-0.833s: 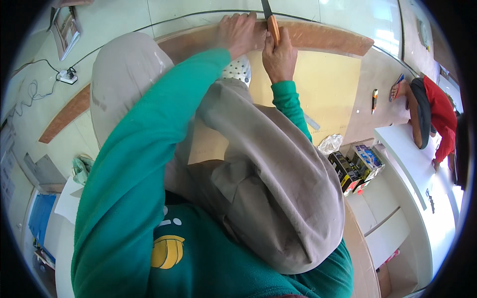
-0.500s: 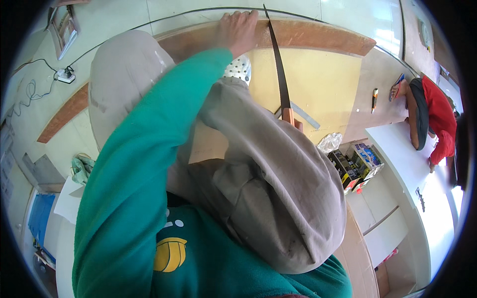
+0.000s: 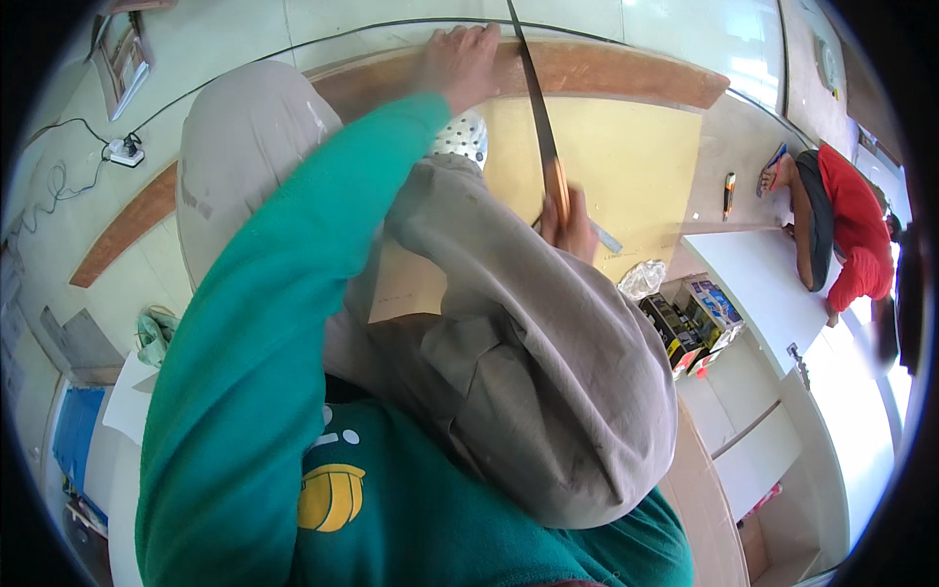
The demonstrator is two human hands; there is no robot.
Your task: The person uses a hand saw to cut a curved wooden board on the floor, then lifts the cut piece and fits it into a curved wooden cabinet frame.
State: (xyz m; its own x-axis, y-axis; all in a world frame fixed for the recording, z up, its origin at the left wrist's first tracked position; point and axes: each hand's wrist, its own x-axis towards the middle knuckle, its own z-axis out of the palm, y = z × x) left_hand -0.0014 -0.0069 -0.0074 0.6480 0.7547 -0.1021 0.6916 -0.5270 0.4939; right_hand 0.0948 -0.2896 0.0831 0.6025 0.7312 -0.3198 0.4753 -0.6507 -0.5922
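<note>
Left hand (image 3: 462,67), extended forward, bears on the long curved brown wooden board (image 3: 626,73), fingers bent near its far edge; grip cannot be determined. Right hand (image 3: 578,231), nearer the body, has fingers wrapped round the wooden-handled, dark-bladed handsaw (image 3: 539,112), which crosses the board.

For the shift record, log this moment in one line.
left hand: on curved brown board | right hand: gripping wooden-handled saw | saw: across board | utility knife: right of yellow sheet
</note>
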